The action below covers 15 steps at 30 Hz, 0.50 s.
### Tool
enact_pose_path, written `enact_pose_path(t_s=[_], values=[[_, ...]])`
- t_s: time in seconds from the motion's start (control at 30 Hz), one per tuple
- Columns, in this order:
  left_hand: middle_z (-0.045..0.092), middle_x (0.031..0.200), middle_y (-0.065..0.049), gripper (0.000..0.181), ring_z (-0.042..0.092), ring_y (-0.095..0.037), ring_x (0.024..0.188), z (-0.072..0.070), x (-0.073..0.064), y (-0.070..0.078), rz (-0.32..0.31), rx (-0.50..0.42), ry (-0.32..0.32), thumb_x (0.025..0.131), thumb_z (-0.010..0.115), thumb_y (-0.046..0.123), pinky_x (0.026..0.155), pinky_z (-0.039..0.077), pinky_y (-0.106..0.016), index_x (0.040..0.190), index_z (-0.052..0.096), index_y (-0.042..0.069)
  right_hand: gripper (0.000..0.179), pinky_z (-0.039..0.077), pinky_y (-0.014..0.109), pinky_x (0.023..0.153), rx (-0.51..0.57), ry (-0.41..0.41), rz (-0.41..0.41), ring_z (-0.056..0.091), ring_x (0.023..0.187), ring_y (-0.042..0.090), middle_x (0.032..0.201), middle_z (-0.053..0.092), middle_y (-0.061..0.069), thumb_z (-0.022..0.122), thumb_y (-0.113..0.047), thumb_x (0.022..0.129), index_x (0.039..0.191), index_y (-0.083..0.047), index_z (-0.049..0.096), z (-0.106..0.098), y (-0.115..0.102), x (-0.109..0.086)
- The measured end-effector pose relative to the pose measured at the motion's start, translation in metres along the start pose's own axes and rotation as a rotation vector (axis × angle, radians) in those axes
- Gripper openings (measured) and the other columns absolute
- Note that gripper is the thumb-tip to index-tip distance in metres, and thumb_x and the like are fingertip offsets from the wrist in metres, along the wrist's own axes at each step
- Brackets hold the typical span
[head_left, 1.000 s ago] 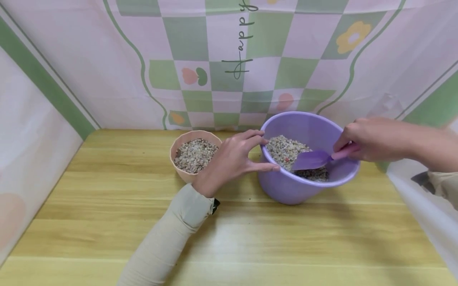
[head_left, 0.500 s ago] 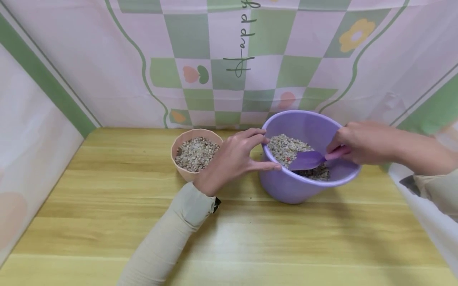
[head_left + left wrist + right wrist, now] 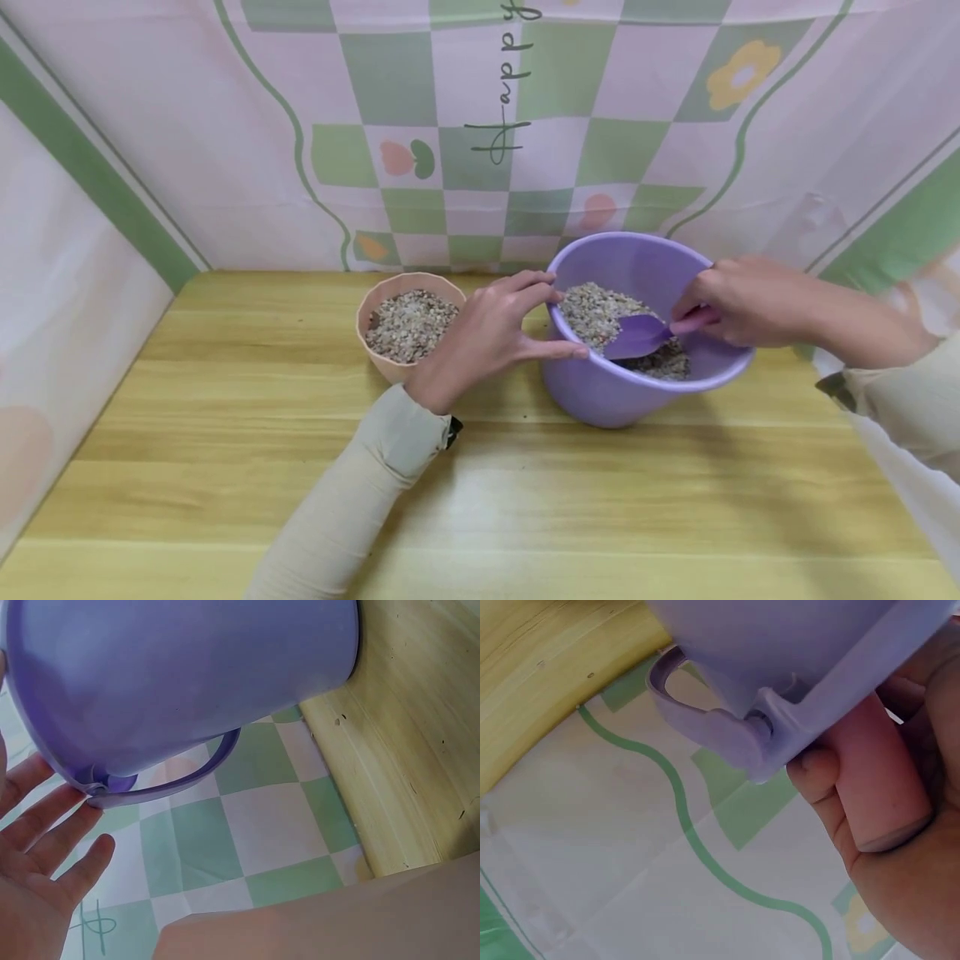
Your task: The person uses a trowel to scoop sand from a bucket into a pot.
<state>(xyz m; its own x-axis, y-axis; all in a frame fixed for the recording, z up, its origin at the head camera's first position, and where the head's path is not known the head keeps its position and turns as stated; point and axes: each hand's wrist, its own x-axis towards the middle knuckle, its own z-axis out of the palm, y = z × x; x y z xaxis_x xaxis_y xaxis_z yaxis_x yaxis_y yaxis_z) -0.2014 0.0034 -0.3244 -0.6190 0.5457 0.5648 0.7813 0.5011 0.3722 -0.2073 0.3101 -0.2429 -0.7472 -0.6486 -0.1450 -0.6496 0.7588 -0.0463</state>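
Observation:
A purple bucket (image 3: 581,392) of small gravel (image 3: 592,310) stands on the wooden table, right of centre. Against its left rim rest the spread fingers and extended thumb of my left hand (image 3: 480,333); in the left wrist view, fingertips touch the rim beside the bucket's handle (image 3: 191,778). My right hand (image 3: 742,300) reaches over the right rim and grips the pink handle of a small purple shovel (image 3: 637,336). The blade lies at the gravel inside. In the right wrist view, fingers wrap round the pink handle (image 3: 877,772). A peach-coloured bowl (image 3: 382,367) of gravel stands left of the bucket, partly behind my left hand.
The wooden table (image 3: 225,467) meets a patterned cloth backdrop (image 3: 480,100) just behind both containers. White and green cloth (image 3: 75,250) borders the left side, with more cloth on the right. A few loose grains lie on the tabletop.
My right hand has moved slightly left and down with the shovel, whose blade is now lower at the gravel. The left hand and bucket have stayed in place.

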Motion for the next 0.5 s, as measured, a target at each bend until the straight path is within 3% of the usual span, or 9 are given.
enact_pose_path(t_s=[0.5], values=[[0.061, 0.136, -0.011, 0.062, 0.066, -0.025, 0.111, 0.0013, -0.0001, 0.0015, -0.025, 0.013, 0.003, 0.073, 0.078, 0.062, 0.095, 0.054, -0.03, 0.112, 0.073, 0.014, 0.008, 0.053, 0.03, 0.053, -0.045, 0.022, -0.015, 0.06, 0.06, 0.006, 0.075, 0.069, -0.013, 0.081, -0.019, 0.083, 0.084, -0.026, 0.077, 0.0021, -0.0013, 0.0054]])
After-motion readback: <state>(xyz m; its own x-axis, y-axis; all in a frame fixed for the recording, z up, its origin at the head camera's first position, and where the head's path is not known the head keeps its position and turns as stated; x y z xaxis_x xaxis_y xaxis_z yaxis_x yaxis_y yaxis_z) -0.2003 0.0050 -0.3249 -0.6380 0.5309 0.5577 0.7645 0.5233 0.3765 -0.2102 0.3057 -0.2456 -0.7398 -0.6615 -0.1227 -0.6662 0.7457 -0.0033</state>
